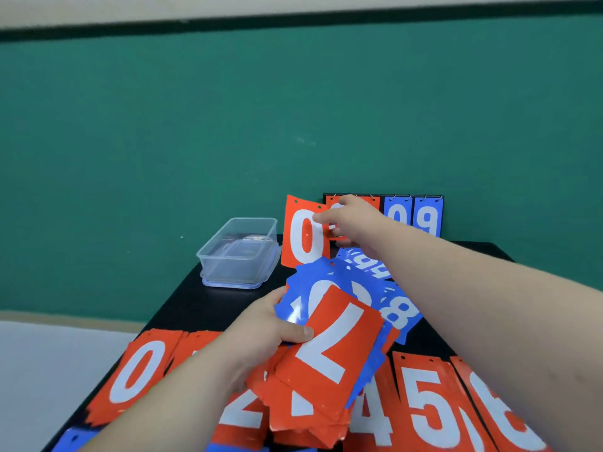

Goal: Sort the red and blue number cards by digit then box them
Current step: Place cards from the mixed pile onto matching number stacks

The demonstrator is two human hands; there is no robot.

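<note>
Card piles (421, 396) crowding table (195, 308) — left clearer.

Left hand (261, 331) around card stack (332, 350)

Red and blue cards (336, 340) — white digits, black table (195, 301), green wall (163, 125)

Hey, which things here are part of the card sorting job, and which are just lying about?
Job: red 0 card in right hand; card stack in left hand; red piles; blue cards; clear box; flip stand.
Just there: black table; green wall.
</note>
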